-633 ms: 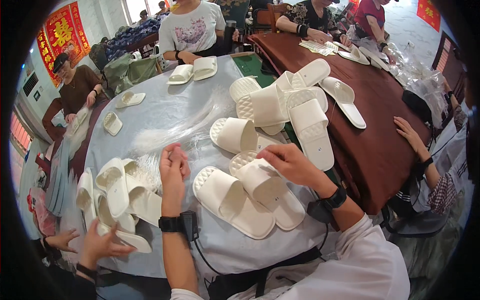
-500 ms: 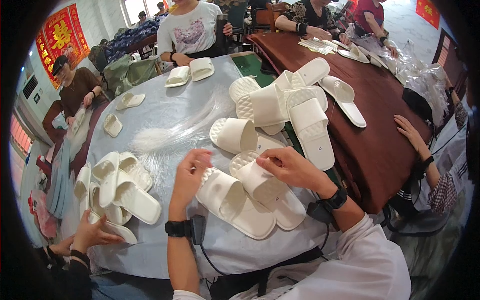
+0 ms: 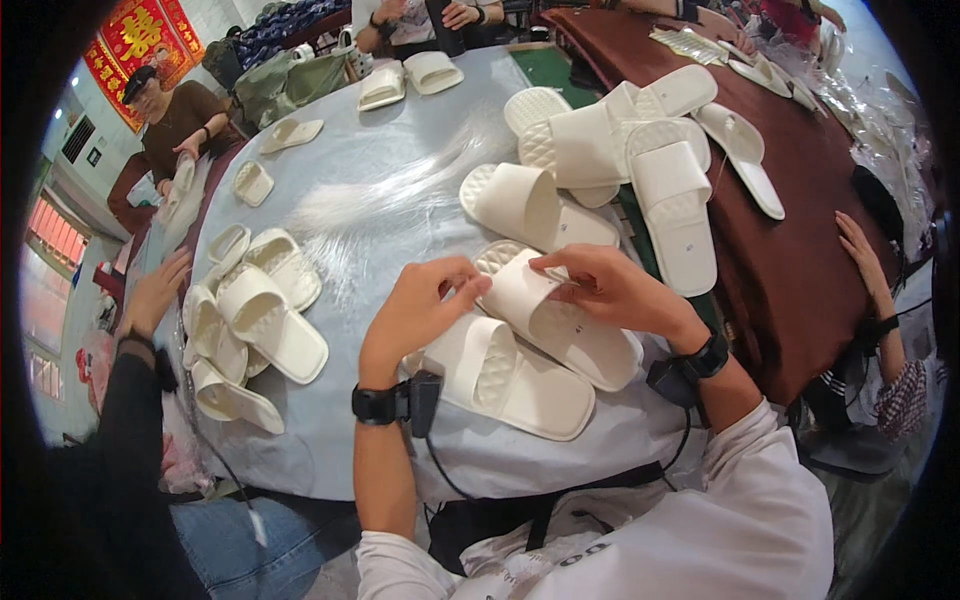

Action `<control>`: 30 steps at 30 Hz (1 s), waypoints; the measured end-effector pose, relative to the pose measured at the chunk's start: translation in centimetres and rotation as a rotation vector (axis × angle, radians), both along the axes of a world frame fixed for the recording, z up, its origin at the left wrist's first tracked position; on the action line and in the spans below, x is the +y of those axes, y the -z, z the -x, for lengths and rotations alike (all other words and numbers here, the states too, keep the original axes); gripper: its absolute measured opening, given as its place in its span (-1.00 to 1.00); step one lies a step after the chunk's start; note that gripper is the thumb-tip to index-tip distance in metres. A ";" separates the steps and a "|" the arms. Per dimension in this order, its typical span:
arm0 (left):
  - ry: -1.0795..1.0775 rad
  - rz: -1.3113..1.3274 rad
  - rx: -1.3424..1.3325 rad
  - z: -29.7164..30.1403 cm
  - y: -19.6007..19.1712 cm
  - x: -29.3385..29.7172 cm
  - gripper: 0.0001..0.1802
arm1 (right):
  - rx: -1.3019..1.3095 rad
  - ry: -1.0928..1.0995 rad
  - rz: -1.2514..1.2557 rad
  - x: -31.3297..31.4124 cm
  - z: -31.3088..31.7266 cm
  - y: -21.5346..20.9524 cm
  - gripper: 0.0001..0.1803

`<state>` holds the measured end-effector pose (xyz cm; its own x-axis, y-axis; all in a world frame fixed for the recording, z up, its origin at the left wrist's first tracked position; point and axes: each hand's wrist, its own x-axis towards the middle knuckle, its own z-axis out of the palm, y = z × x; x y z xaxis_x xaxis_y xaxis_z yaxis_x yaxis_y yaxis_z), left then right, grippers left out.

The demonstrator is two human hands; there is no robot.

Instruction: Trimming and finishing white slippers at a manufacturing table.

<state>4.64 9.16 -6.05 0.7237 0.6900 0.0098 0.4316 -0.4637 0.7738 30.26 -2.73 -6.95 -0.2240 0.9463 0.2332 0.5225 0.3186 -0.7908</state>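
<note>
Two white slippers with quilted footbeds lie side by side in front of me. My right hand [image 3: 615, 285] pinches the edge of the strap of the right slipper [image 3: 585, 345]. Close to that strap's left edge, my left hand [image 3: 425, 305] has thumb and fingers pressed together; what is between them, if anything, cannot be made out. Below my left hand lies the left slipper [image 3: 535, 390], its heel pointing toward me and its toe part covered by the hand. Both wrists wear black bands with cabled boxes.
A slipper pile [image 3: 270, 300] lies left, beside a co-worker's hand [image 3: 155, 290]. More slippers [image 3: 670, 200] are heaped to the right, reaching the brown-covered table [image 3: 760, 300]. Stray clear film [image 3: 400, 190] covers the grey table middle. Another person's hand [image 3: 862, 255] rests far right.
My left hand has moved right to the right slipper's strap. My right hand still works at that strap. The neighbour's hands at left have left a slipper on the pile and moved away.
</note>
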 end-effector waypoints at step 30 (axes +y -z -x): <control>-0.076 0.258 -0.252 -0.3 3.0 1.0 -0.78 | -0.249 0.334 -0.191 -0.8 4.1 2.0 -0.90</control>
